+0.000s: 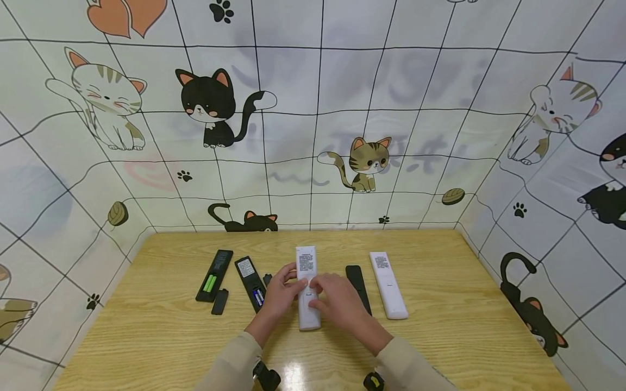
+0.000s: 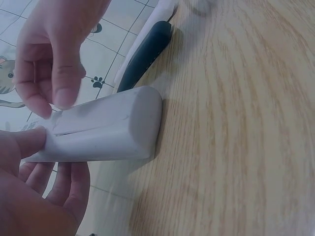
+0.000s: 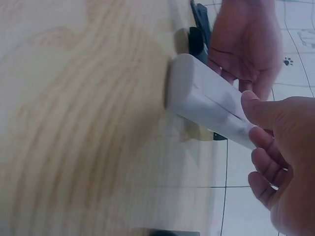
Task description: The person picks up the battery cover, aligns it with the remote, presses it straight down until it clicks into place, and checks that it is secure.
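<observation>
A white remote control point(image 1: 309, 317) stands tilted with its back facing up, showing a printed label and a battery cover seam. My left hand point(image 1: 280, 293) grips it, thumb on the back and fingers underneath, as the left wrist view point(image 2: 37, 172) shows. From the other side, my right hand point(image 1: 337, 301) reaches over the back, its thumb and index fingertip at the cover area. Loosely bent, its other fingers appear apart from the remote in the right wrist view point(image 3: 290, 152). The batteries' compartment is covered.
To the left lie a black remote point(image 1: 222, 266) with green batteries, its loose cover point(image 1: 220, 302), and another black remote point(image 1: 248, 274) with its compartment open. On the right are a black remote point(image 1: 358, 282) and a second white one point(image 1: 388, 285). Cat-patterned sheeting surrounds the wooden table point(image 1: 455, 336).
</observation>
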### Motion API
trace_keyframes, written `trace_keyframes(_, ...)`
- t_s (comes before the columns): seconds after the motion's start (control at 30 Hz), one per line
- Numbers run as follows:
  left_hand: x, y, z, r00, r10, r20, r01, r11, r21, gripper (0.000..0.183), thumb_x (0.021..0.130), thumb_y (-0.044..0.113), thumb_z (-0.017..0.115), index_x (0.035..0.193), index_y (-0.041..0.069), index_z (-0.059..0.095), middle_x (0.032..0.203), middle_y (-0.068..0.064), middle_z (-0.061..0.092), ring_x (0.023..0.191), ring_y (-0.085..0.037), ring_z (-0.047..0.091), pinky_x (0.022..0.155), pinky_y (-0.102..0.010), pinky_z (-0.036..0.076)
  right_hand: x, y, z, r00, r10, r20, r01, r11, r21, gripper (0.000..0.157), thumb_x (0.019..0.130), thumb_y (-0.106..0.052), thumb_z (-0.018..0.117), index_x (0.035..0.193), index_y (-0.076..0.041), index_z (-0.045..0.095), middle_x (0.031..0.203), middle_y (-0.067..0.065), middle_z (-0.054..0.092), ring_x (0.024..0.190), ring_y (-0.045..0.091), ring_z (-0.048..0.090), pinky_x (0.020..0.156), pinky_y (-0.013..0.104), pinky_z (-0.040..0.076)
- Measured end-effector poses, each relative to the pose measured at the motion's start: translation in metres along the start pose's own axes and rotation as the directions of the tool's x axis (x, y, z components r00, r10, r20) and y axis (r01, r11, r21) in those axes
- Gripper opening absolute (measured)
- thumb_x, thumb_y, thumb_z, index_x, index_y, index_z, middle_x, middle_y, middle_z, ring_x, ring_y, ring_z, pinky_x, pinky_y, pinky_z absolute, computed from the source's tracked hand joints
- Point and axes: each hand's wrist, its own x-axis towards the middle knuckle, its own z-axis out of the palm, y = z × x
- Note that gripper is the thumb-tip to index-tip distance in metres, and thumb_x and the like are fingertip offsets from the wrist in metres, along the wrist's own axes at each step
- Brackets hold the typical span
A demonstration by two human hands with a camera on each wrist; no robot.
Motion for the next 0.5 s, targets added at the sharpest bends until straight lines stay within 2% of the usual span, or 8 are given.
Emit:
trace_keyframes(0.1, -0.001, 0.001, 0.000, 1.000, -0.008, 0.007, 0.009, 1.000, -0.018, 0.052, 0.095, 0.016, 0.064, 0.144, 0.010, 0.046, 0.127, -0.018, 0.062, 0.102, -0.023, 0.069, 0.075, -0.035, 0.058, 0.002, 0.004, -0.002, 0.995, 0.094, 0.032, -0.097, 0.989, 0.113, 0.040, 0.084, -0.035, 0.075, 0.116, -0.018, 0.060, 0.095, -0.008, 0.063, 0.083, 0.009, 0.054, 0.071, 0.027, 0.045)
trace_keyframes(0.23, -0.006, 0.012, -0.001, 1.000, -0.017, 0.022, 0.018, 0.999, -0.030, 0.051, 0.095, 0.013, 0.062, 0.143, 0.006, 0.046, 0.127, -0.020, 0.062, 0.102, -0.025, 0.069, 0.075, -0.037, 0.057, 0.003, 0.010, -0.005, 0.981, 0.172, 0.089, -0.191, 0.940, 0.282, 0.057, 0.087, -0.035, 0.073, 0.133, -0.011, 0.051, 0.110, 0.000, 0.063, 0.096, 0.017, 0.060, 0.075, 0.031, 0.049)
trace_keyframes(0.33, -0.012, 0.023, -0.002, 0.999, -0.026, 0.028, 0.026, 0.999, -0.030, 0.050, 0.095, 0.011, 0.062, 0.142, 0.004, 0.046, 0.126, -0.022, 0.062, 0.102, -0.025, 0.069, 0.076, -0.037, 0.057, 0.004, 0.014, -0.004, 0.975, 0.170, 0.144, -0.214, 0.894, 0.393, 0.063, 0.088, -0.033, 0.072, 0.139, -0.007, 0.046, 0.120, 0.008, 0.062, 0.105, 0.025, 0.061, 0.082, 0.038, 0.051)
trace_keyframes(0.4, -0.017, 0.030, -0.002, 0.999, -0.027, 0.030, 0.028, 0.999, -0.028, 0.050, 0.095, 0.011, 0.061, 0.142, 0.004, 0.046, 0.126, -0.022, 0.062, 0.102, -0.024, 0.068, 0.077, -0.037, 0.057, 0.004, 0.015, -0.002, 0.970, 0.163, 0.182, -0.229, 0.867, 0.442, 0.064, 0.088, -0.033, 0.072, 0.140, -0.006, 0.045, 0.122, 0.010, 0.061, 0.107, 0.025, 0.060, 0.083, 0.040, 0.051)
trace_keyframes(0.5, -0.019, 0.034, -0.002, 0.999, -0.029, 0.032, 0.030, 0.999, -0.033, 0.049, 0.095, 0.010, 0.061, 0.142, 0.005, 0.047, 0.126, -0.022, 0.061, 0.102, -0.024, 0.068, 0.078, -0.037, 0.057, 0.005, 0.014, 0.000, 0.964, 0.152, 0.218, -0.239, 0.853, 0.463, 0.063, 0.089, -0.032, 0.071, 0.140, -0.007, 0.045, 0.116, 0.008, 0.062, 0.102, 0.021, 0.058, 0.082, 0.038, 0.050)
